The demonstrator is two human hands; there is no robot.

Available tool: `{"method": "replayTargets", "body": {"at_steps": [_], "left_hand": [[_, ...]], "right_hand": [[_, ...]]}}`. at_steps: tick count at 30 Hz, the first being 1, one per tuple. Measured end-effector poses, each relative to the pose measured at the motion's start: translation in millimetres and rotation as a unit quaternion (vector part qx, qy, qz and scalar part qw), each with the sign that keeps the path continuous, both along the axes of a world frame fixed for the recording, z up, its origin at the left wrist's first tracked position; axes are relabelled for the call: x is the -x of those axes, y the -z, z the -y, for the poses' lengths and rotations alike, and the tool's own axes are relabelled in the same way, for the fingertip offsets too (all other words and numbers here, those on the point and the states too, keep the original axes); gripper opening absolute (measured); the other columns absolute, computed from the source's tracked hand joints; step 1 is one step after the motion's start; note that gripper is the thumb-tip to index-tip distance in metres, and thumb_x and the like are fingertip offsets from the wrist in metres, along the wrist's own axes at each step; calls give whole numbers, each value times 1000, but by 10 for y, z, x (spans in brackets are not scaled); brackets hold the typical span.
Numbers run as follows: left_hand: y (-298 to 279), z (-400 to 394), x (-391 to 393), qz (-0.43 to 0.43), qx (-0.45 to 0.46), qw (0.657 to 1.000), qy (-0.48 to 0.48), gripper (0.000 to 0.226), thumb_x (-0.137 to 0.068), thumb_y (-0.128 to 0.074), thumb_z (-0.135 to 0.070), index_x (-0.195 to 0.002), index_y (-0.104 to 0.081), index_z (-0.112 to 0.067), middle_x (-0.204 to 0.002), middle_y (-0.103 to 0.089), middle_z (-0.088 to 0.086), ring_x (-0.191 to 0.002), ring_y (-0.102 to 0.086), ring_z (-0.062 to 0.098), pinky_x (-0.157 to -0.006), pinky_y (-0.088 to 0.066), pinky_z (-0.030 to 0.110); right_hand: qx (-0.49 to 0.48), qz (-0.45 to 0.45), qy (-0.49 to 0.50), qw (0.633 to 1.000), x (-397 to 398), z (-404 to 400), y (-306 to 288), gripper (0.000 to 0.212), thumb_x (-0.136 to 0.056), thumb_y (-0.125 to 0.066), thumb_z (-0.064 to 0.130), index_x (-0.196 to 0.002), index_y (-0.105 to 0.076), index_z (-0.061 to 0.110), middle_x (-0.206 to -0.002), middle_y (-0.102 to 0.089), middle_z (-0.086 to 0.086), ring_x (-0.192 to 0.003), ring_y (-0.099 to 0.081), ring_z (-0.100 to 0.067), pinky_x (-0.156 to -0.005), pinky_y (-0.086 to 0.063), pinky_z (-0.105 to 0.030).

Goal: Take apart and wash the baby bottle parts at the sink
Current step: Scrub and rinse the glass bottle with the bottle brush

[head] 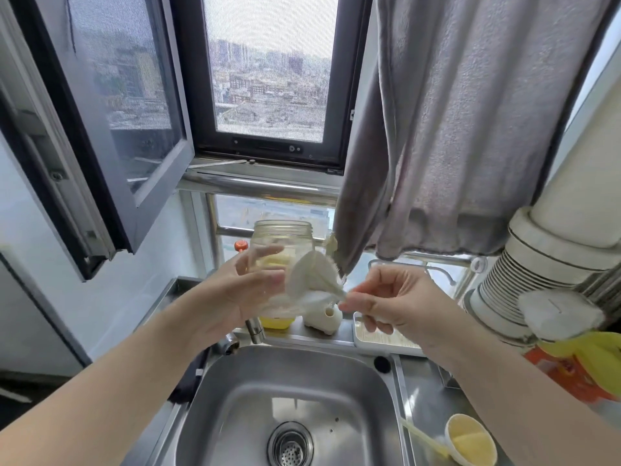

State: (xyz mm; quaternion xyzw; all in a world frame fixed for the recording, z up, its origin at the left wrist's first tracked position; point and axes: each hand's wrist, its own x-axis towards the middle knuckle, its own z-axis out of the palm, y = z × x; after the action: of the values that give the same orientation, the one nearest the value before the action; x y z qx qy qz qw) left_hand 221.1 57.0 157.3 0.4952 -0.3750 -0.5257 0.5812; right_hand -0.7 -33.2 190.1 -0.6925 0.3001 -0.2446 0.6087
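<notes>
— Where was the bottle (281, 245), and how did the person hold it?

— It was in the air above the sink (366, 375), in front of the window rail. It was a clear wide-mouth bottle with the threaded opening at the top and no cap on it. The left hand (242, 290) gripped its lower part, fingers curled round the near side. The bottom of the bottle was hidden behind the fingers and by a white piece (314, 280), so its base could not be seen.

— What was the white piece?

— This was hard to tell. It was thin, curved and a little blurred, and it lay against the bottle on the right side. The right hand (393, 302) pinched its pointed end between thumb and forefinger. Whether it was a brush, a cloth or a bottle part, the view did not show.

— And inside the bottle?

— Something pale yellow appeared through the glass-like wall, but it could be only things behind it.

— What stood around?

— Behind the hands, on the ledge, stood a yellow object (275, 321) and a white rounded holder (324, 320), both partly covered. The tap (254, 328) was mostly hidden by the left hand. A grey towel (470, 129) hung at the right of the window. On the counter at the right lay a small yellow cup (470, 440) with a pale stick (424, 438) beside it, cut by the lower edge.
</notes>
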Motion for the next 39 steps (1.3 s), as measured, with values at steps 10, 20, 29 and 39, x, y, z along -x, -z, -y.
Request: {"method": "replayTargets", "body": {"at_steps": [10, 20, 29, 39], "left_hand": [[-61, 0, 4, 1, 16, 1000, 13, 104, -30, -96, -27, -124, -56, -13, -115, -66, 18, -100, -67, 30, -74, -58, 38], [-20, 4, -33, -8, 9, 998, 56, 76, -36, -93, -26, -107, -67, -20, -109, -69, 13, -96, -68, 29, -79, -57, 41], [41, 31, -83, -7, -5, 998, 69, 102, -41, -94, -33, -131, -50, -14, -125, -62, 19, -115, -59, 35, -92, -50, 50], [57, 36, -105, -16, -11, 996, 84, 87, -57, -87, -32, -133, -47, -17, -123, -63, 18, -114, -60, 33, -91, -51, 46]], "right_hand": [[28, 9, 0, 1000, -38, -41, -60, 15, -73, -76, 2, -66, -65, 8, -68, -71, -13, -46, -52, -13, -42, -36, -15], [64, 5, -11, 998, -75, 18, -110, 13, -74, -76, 2, -69, -65, 6, -77, -71, -20, -49, -54, -11, -47, -41, -14], [62, 32, 22, 997, -58, 129, -169, 13, -69, -76, 7, -71, -65, 1, -74, -71, -19, -47, -53, -10, -44, -39, -12], [69, 11, 23, 997, 28, 171, -185, 13, -66, -77, 16, -67, -66, 10, -72, -72, -12, -50, -53, -13, -44, -38, -16]]}}
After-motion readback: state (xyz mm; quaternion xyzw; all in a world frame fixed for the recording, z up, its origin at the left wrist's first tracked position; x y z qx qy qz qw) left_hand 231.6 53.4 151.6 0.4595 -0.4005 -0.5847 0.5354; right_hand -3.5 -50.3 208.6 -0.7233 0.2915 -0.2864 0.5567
